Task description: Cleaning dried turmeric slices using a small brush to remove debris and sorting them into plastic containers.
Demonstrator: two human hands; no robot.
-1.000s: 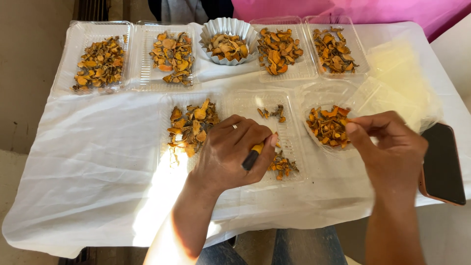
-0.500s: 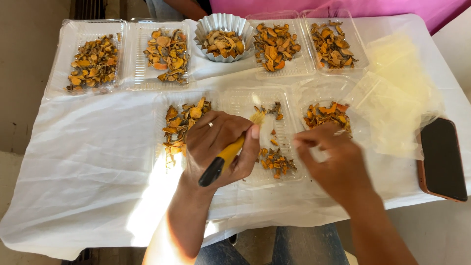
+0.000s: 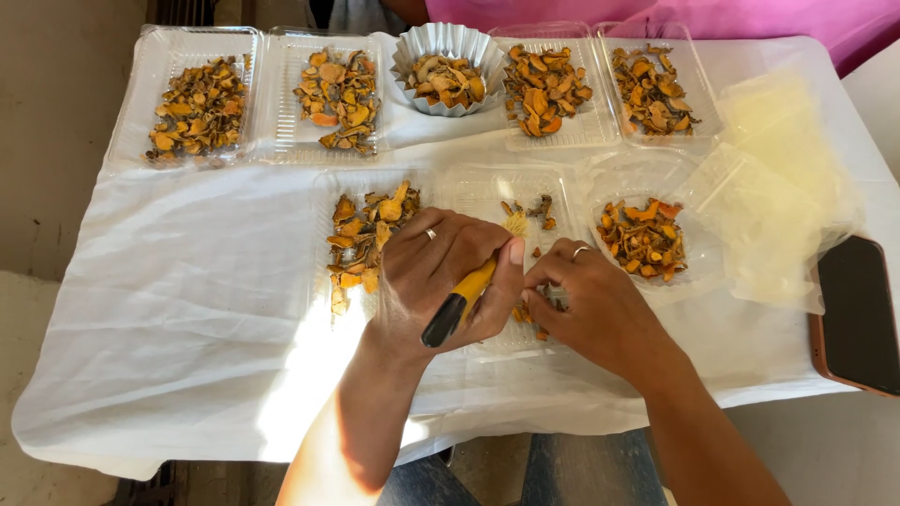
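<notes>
Under my hands, a clear plastic tray holds dried orange-yellow pieces. My left hand grips a yellow-and-black brush, its bristles beyond my fingertips; my right hand pinches one piece beside it. I seem mid-brushing; next calls for steady strokes.

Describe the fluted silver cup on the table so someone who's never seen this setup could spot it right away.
Start at the white-clothed table and look along its far edge, where a row of clear flat trays holds orange-yellow dried pieces. The cup sits in the middle of that row, third from the left. It alone is round, shiny silver and pleated at the rim; its neighbours are all transparent rectangles.
</notes>
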